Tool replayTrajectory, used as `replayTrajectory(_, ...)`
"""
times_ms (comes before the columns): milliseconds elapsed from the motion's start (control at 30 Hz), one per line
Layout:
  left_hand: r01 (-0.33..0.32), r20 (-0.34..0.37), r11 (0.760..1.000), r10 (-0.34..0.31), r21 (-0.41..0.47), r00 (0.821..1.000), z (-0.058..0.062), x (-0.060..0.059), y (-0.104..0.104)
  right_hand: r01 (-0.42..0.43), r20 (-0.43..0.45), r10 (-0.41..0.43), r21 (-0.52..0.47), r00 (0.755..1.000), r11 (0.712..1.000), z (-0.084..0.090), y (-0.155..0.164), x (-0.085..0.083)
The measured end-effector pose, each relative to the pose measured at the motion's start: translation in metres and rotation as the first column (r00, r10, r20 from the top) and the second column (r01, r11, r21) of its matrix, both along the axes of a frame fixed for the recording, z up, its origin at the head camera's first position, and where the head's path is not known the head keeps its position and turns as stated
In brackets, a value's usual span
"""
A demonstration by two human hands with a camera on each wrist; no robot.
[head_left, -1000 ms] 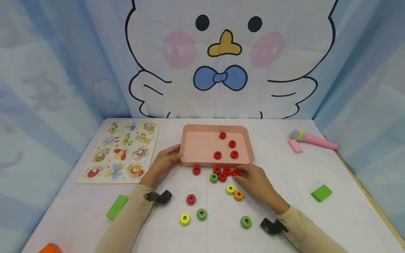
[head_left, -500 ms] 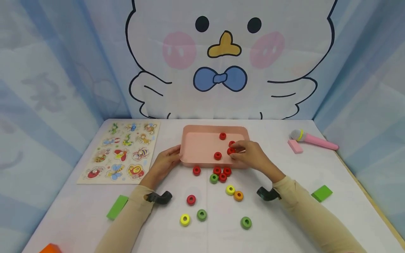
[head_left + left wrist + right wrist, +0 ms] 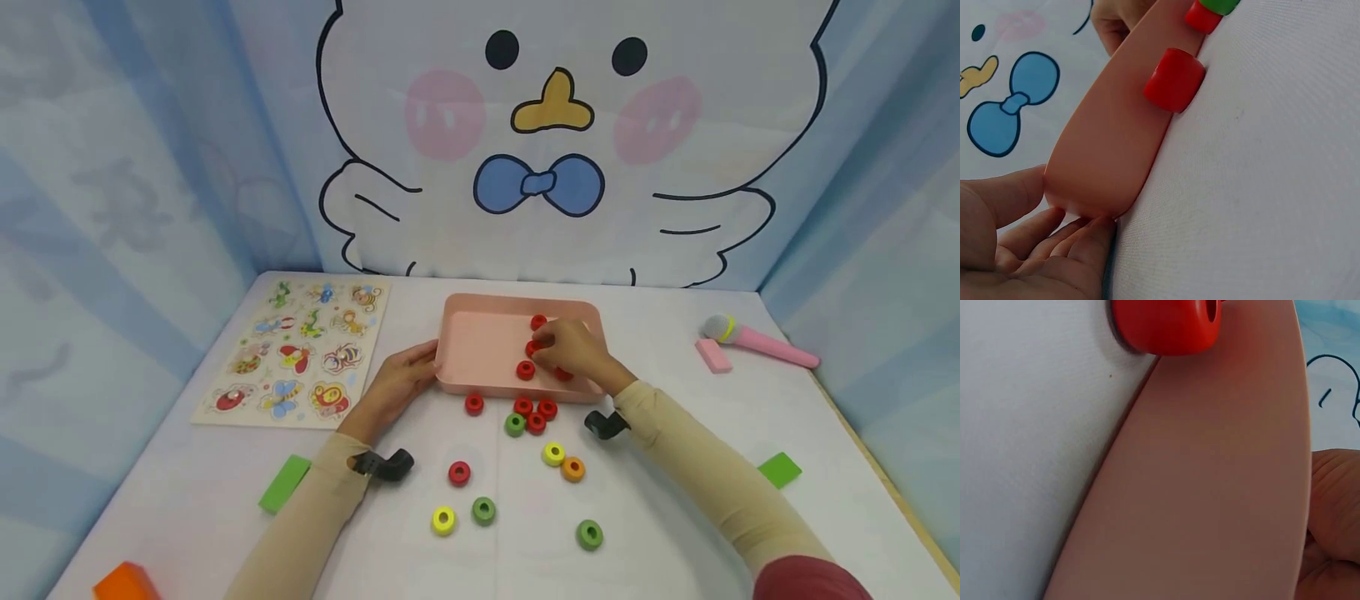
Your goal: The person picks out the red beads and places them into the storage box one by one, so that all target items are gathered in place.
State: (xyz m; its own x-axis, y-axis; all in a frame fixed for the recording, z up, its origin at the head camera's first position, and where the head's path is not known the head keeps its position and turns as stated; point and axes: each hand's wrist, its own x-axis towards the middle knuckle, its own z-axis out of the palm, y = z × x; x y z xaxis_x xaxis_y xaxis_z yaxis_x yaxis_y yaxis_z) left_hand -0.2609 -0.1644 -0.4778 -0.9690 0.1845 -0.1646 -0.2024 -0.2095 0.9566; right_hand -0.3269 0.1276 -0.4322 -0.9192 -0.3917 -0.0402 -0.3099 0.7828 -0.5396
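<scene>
A shallow pink tray (image 3: 480, 342) stands on the white table. At its left end my left hand (image 3: 396, 385) grips it; in the left wrist view the thumb lies at the rim and the fingertips touch the wall's lower part. Over the tray's right half, my right hand (image 3: 579, 352) pinches a red ring bead (image 3: 532, 348) low inside. Other red beads lie around it in the tray, partly hidden by that hand. Just outside the near wall sit several more red beads (image 3: 547, 409) and a green bead (image 3: 514, 425). The right wrist view mostly shows the tray wall (image 3: 1210, 475).
Nearer me lie yellow beads (image 3: 443, 521), green beads (image 3: 483, 511), an orange bead (image 3: 573, 469) and a red one (image 3: 459, 474). An insect picture board (image 3: 300, 350) is at left. Green blocks (image 3: 285, 483), an orange block (image 3: 126, 582), a pink block (image 3: 712, 355) and a toy microphone (image 3: 772, 343) lie outward.
My right hand picked up a red bead by the tray's near wall, carried it over the wall and moved leftward inside the tray. The left hand stays on the tray. The head view shifted slightly.
</scene>
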Motion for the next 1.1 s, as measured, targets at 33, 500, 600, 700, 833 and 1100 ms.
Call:
replayTrajectory(33,0.0,0.0,1.0,0.0,-0.002,1.0,0.001,0.0,0.001,0.001,-0.005,-0.001,0.004,1.0,1.0,0.001,0.0,0.0)
replayTrajectory(500,-0.004,0.015,1.0,0.004,-0.026,1.0,0.006,0.0,0.006,0.096,0.066,-0.083,-0.218,0.994,0.971,0.013,0.036,0.047)
replayTrajectory(600,-0.011,0.015,0.999,0.012,-0.033,1.0,0.007,0.0,0.004,0.099,0.091,-0.074,-0.315,0.993,0.944,0.011,0.047,0.071)
replayTrajectory(700,-0.016,0.009,1.0,0.016,-0.021,1.0,0.008,-0.001,0.001,0.081,0.107,-0.045,-0.355,0.993,0.931,0.003,0.053,0.092)
replayTrajectory(833,-0.024,0.002,1.0,0.024,0.013,1.0,0.007,0.0,-0.001,0.062,0.122,-0.021,-0.338,0.992,0.939,-0.013,0.053,0.109)
replayTrajectory(1100,-0.012,0.011,1.0,0.012,0.024,1.0,0.004,0.001,0.004,0.061,0.089,-0.037,-0.292,0.995,0.954,-0.025,0.04,0.115)
